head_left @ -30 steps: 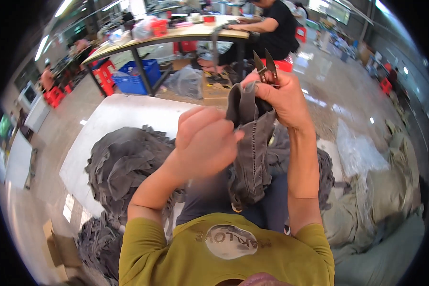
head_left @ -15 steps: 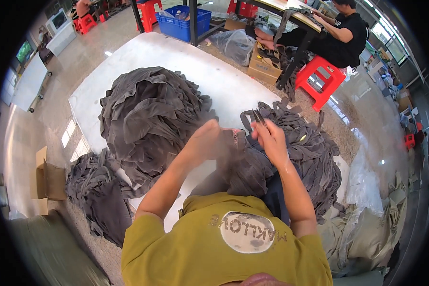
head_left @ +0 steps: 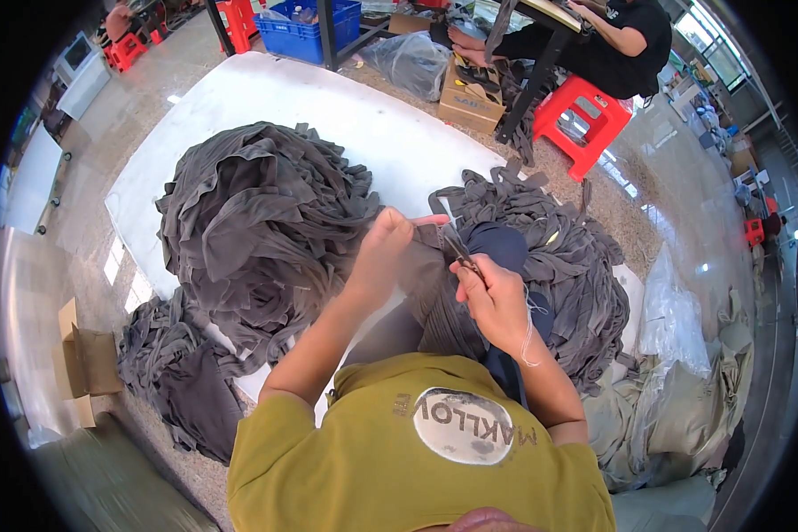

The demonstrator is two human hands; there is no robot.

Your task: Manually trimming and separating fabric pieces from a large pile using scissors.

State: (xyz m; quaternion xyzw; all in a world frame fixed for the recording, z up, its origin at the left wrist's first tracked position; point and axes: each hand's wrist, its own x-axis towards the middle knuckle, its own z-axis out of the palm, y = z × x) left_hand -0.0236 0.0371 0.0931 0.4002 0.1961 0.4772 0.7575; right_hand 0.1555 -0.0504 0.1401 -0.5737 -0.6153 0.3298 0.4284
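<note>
My left hand (head_left: 383,253) is closed on the upper edge of a dark grey garment (head_left: 448,319) that drapes over my lap. In my right hand (head_left: 495,306) is a pair of dark thread snips (head_left: 457,248), blades pointing up and to the left beside the garment's edge. Pale loose threads hang at my right wrist. Left of my hands rises a big heap of grey garments (head_left: 253,199). A looser pile of grey garments (head_left: 576,266) lies to the right, just beyond my right hand.
The piles rest on a white sheet (head_left: 363,115). A smaller grey pile (head_left: 182,372) and an open carton (head_left: 89,359) are at left. Ahead stand a blue crate (head_left: 306,37), a cardboard box (head_left: 470,97) and a red stool (head_left: 581,124) with a seated person. Clear plastic (head_left: 674,319) lies at right.
My right hand has moved down and left, bringing the snips to the garment's edge. The left hand still grips the garment, and the view has shifted slightly.
</note>
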